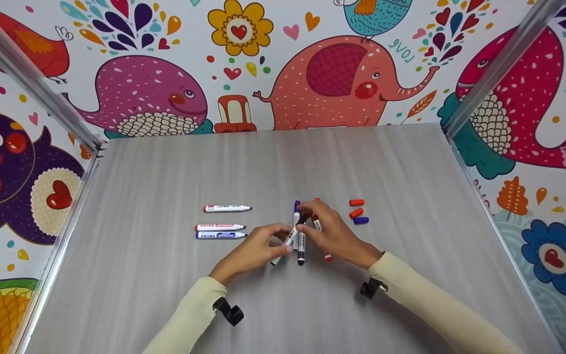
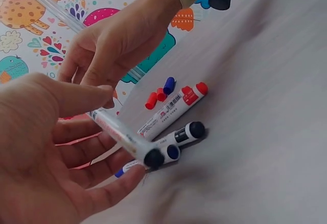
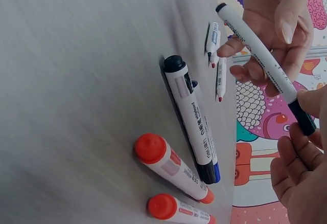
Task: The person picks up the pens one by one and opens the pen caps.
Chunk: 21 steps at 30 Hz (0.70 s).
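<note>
Evidently, the held marker (image 3: 259,53) hung slantwise between the two hands, lifted off the table (image 1: 155,196), with its black cap (image 3: 302,116) at the far, right-hand end and its other end pointing down toward the near left. The right hand (image 1: 334,233) pinched that cap between thumb and fingers. The left hand (image 1: 256,246) was loosely spread about the white barrel, thumb to one side and fingers to the other; whether any fingertip pressed on it, I could not tell.

Counted together, there were eight markers, one of them in the grip. Four more lay on the table beneath and between the hands: one blue marker (image 1: 297,206), one black marker (image 3: 190,116) close beside it, and two red markers (image 3: 171,165) toward the right hand's side. Off to the left, well apart from these, lay three uncapped markers (image 1: 226,209), two with red ends and one with a blue end, their tips all pointing right. Beyond the right hand lay three loose caps (image 1: 356,202), two red and one blue, near one another.
</note>
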Each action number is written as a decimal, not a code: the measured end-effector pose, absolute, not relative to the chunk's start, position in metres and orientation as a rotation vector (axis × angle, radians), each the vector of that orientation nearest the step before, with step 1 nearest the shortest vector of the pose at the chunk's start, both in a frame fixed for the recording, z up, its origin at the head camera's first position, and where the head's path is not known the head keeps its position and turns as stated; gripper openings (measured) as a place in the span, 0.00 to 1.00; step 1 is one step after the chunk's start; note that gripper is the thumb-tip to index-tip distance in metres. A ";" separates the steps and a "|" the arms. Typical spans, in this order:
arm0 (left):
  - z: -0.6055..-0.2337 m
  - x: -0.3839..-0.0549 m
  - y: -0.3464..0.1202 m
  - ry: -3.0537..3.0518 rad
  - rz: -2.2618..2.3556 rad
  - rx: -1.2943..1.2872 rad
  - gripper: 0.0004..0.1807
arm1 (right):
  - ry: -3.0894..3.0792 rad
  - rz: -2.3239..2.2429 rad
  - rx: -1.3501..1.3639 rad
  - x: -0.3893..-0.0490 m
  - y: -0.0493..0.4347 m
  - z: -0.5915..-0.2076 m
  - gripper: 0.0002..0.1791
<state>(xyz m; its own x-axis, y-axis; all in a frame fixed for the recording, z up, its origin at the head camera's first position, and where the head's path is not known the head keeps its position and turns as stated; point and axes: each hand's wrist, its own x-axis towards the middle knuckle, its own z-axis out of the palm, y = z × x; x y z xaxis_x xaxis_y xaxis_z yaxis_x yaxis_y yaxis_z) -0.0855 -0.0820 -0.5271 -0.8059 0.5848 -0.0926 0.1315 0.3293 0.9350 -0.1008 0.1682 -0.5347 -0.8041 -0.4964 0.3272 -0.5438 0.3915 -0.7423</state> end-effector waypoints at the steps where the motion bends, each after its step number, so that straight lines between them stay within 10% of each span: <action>1: -0.526 -0.087 -0.082 2.194 1.476 0.629 0.20 | -2.576 1.397 0.968 -0.100 0.169 -0.535 0.23; 21: -0.509 -0.097 -0.068 2.452 1.248 0.754 0.11 | -2.591 1.258 0.977 -0.097 0.182 -0.542 0.17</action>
<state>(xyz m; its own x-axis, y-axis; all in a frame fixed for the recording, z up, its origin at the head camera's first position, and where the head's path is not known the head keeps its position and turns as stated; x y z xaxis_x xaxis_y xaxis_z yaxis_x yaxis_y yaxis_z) -0.0967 -0.0682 -0.5094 -0.8216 0.5698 -0.0184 0.3205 0.4883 0.8117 -0.0970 0.1822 -0.5422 -0.7891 -0.5046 0.3502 -0.5873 0.4531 -0.6706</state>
